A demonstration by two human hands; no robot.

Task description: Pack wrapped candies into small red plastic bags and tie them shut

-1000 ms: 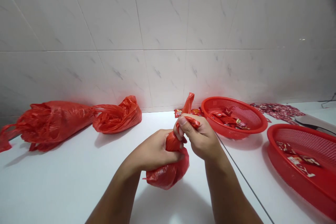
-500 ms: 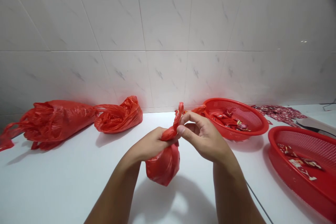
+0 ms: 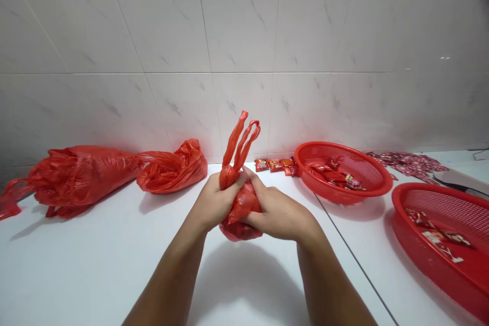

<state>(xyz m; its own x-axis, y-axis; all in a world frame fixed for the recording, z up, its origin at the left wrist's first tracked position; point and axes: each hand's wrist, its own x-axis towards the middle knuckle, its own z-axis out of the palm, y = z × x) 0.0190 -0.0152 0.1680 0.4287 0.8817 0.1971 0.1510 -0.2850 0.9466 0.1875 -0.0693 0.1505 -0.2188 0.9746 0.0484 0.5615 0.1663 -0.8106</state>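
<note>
A red plastic bag (image 3: pixel 244 202), filled and twisted or knotted near its top, is held above the white table. Its two loop handles stick up over the knot. My left hand (image 3: pixel 216 201) grips the bag's neck from the left, thumb pressed on the plastic. From the other side my right hand (image 3: pixel 277 210) is wrapped round the bag's body, its thumb and fingers on the plastic. What the bag contains is hidden.
Further left lie a large bundle of red bags (image 3: pixel 87 178) and a crumpled red bag (image 3: pixel 173 168). Small red packets (image 3: pixel 277 165) sit by the wall. Two red baskets (image 3: pixel 344 194) with wrapped packets stand right, near a patterned pile (image 3: pixel 408 164). A seam crosses the white table (image 3: pixel 114 265).
The handles, earlier twisted between my fingers, now stand free and upright. My right hand has moved down from them onto the bag's body, and the bag has been raised slightly.
</note>
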